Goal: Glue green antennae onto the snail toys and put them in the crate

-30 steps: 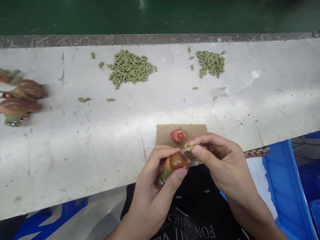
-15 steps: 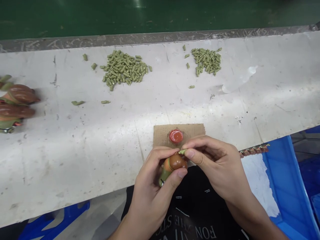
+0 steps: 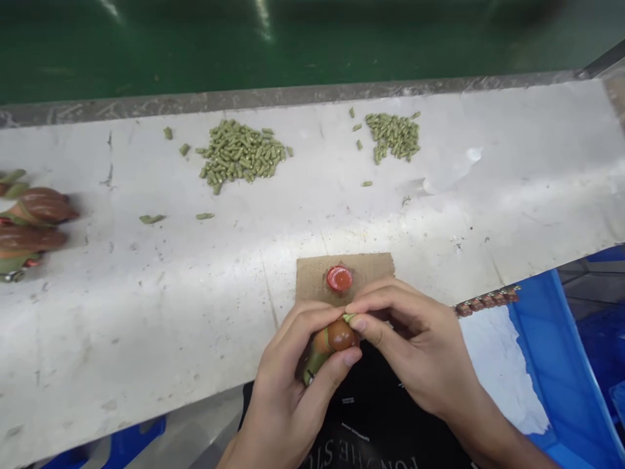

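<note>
My left hand [image 3: 303, 378] is closed round a small brown, orange and green figurine [image 3: 340, 335], its rounded brown end towards my right hand. Between the thumb and forefinger of my right hand [image 3: 415, 339] is a small green piece [image 3: 348, 318], pressed against the figurine's brown end. Both hands meet just in front of a brown cardboard piece [image 3: 310, 277]. On that cardboard stands a little round dish of red liquid [image 3: 339, 279]. The figurine's lower part is partly hidden by my left fingers.
Two piles of small green pieces, a larger pile [image 3: 241, 153] and a smaller pile [image 3: 394, 135], lie on the pale table. Brown and green figurines [image 3: 41, 205] rest at the left. A translucent bottle [image 3: 449, 170] lies at right. A blue bin [image 3: 561, 352] stands below the table's right edge.
The green piece has come closer against the figurine's brown end, and my hands sit closer together. The view has tilted slightly, so the table appears lower.
</note>
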Available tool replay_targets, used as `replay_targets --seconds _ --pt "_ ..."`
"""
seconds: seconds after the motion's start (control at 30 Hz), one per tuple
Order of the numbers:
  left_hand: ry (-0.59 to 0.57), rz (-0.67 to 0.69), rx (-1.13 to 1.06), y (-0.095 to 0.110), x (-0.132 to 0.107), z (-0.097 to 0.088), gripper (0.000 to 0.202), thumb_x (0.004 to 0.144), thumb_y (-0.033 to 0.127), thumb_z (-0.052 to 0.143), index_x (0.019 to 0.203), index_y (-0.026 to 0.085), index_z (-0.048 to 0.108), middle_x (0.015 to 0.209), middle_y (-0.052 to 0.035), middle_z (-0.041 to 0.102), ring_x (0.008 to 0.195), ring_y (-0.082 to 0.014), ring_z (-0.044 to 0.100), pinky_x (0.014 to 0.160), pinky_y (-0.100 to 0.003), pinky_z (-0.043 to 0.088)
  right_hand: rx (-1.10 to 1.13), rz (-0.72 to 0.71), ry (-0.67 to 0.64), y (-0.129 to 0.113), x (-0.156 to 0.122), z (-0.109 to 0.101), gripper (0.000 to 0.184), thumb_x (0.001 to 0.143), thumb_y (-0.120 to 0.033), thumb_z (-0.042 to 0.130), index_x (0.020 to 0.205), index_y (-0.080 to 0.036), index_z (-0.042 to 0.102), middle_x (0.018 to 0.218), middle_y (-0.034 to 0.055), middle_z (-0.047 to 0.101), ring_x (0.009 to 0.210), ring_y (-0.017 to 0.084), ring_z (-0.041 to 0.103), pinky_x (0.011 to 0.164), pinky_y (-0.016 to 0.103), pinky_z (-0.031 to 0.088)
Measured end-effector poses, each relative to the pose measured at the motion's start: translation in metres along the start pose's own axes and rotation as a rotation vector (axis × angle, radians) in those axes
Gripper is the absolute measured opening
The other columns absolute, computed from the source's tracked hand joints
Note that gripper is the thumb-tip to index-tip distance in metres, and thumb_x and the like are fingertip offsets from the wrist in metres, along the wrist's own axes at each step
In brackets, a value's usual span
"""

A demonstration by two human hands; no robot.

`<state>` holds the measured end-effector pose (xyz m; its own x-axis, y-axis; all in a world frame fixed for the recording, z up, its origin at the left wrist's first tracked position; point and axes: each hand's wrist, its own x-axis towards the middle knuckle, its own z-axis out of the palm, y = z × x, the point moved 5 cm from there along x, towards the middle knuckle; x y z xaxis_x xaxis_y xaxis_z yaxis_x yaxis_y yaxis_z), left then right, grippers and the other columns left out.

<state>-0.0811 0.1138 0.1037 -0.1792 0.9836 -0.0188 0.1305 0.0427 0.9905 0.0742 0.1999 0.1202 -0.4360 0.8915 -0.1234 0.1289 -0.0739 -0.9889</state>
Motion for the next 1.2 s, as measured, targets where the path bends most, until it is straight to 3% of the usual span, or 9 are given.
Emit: replay_targets --seconds 0.2,0.3,0.43,0.53,0.67,0.83,0.97,1.1,1.2 --pt "0.017 0.033 0.040 0.002 0.000 -0.015 0.021 0.113 0.035 0.072 0.133 0.040 0.075 0.111 0.0017 0.075 0.094 -0.0142 0.074 0.085 -0.022 0.064 -0.001 -0.059 -0.137 -0.027 0.018 -0.005 0.018 0.097 -0.019 0.092 0.112 -0.029 0.090 0.111 0.0002 0.085 0.098 0.017 0.082 0.090 0.028 0.070" --pt "0.097 -0.051 -0.077 0.001 -0.002 -0.020 0.018 0.117 0.041 0.063 0.132 0.040 0.074 0.111 0.0005 0.076 0.083 -0.0143 0.076 0.076 -0.025 0.066 -0.172 -0.142 -0.006 -0.034 0.052 -0.030 0.015 0.102 -0.028 0.088 0.117 -0.026 0.089 0.112 0.0034 0.085 0.096 0.020 0.082 0.083 0.032 0.070" --pt "0.226 -0.251 -0.306 -0.002 -0.007 -0.015 0.018 0.117 0.049 0.062 0.124 0.036 0.072 0.102 -0.0004 0.077 0.076 -0.0142 0.073 0.059 -0.021 0.058 -0.648 -0.243 0.247 -0.018 0.115 -0.059 0.025 0.105 -0.013 0.070 0.124 -0.018 0.086 0.124 0.0114 0.080 0.090 0.023 0.078 0.087 0.042 0.068" --pt "0.322 -0.377 -0.353 -0.003 -0.014 -0.012 0.023 0.115 0.054 0.064 0.119 0.032 0.071 0.098 0.0001 0.072 0.075 -0.0125 0.064 0.063 -0.022 0.052 -0.751 -0.225 0.208 0.001 0.150 -0.059 0.026 0.101 -0.009 0.071 0.121 -0.013 0.086 0.121 0.0154 0.077 0.090 0.027 0.075 0.095 0.049 0.064" --pt "0.225 -0.399 -0.276 -0.004 -0.020 -0.010 0.033 0.112 0.062 0.066 0.126 0.032 0.068 0.097 -0.0007 0.069 0.082 -0.0169 0.064 0.075 -0.028 0.053 -0.765 -0.221 0.163 0.008 0.164 -0.053 0.018 0.098 -0.006 0.070 0.095 -0.016 0.085 0.110 0.0144 0.076 0.099 0.032 0.074 0.097 0.050 0.059" --pt "0.249 -0.467 -0.151 0.001 -0.018 -0.009 0.032 0.103 0.055 0.080 0.120 0.031 0.066 0.112 -0.0029 0.076 0.110 -0.0229 0.073 0.096 -0.030 0.060 -0.669 -0.202 0.162 -0.001 0.146 -0.056 0.016 0.100 -0.008 0.070 0.090 -0.018 0.077 0.095 0.0089 0.078 0.087 0.027 0.073 0.083 0.041 0.059" --pt "0.312 -0.385 -0.200 0.008 -0.004 -0.003 0.019 0.102 0.036 0.081 0.112 0.032 0.065 0.105 0.0023 0.078 0.099 -0.0163 0.077 0.087 -0.022 0.064 -0.415 -0.154 0.099 -0.011 0.094 -0.051 0.010 0.108 -0.027 0.074 0.102 -0.021 0.080 0.073 -0.0006 0.072 0.062 0.019 0.066 0.058 0.031 0.050" --pt "0.277 -0.197 -0.214 0.008 0.011 0.000 0.021 0.101 0.026 0.083 0.113 0.034 0.067 0.102 0.0051 0.083 0.097 -0.0125 0.081 0.085 -0.017 0.066 -0.175 -0.124 -0.142 -0.021 0.036 -0.030 0.008 0.109 -0.026 0.077 0.107 -0.028 0.083 0.102 0.0003 0.080 0.090 0.018 0.074 0.073 0.030 0.056" --pt "0.236 -0.182 -0.182 0.003 0.016 0.002 0.023 0.101 0.020 0.082 0.113 0.034 0.068 0.098 0.0067 0.084 0.094 -0.0101 0.082 0.084 -0.014 0.066 -0.119 -0.087 -0.208 -0.022 0.011 -0.019 0.016 0.109 -0.018 0.074 0.111 -0.030 0.083 0.107 -0.0015 0.079 0.099 0.015 0.074 0.082 0.027 0.058"
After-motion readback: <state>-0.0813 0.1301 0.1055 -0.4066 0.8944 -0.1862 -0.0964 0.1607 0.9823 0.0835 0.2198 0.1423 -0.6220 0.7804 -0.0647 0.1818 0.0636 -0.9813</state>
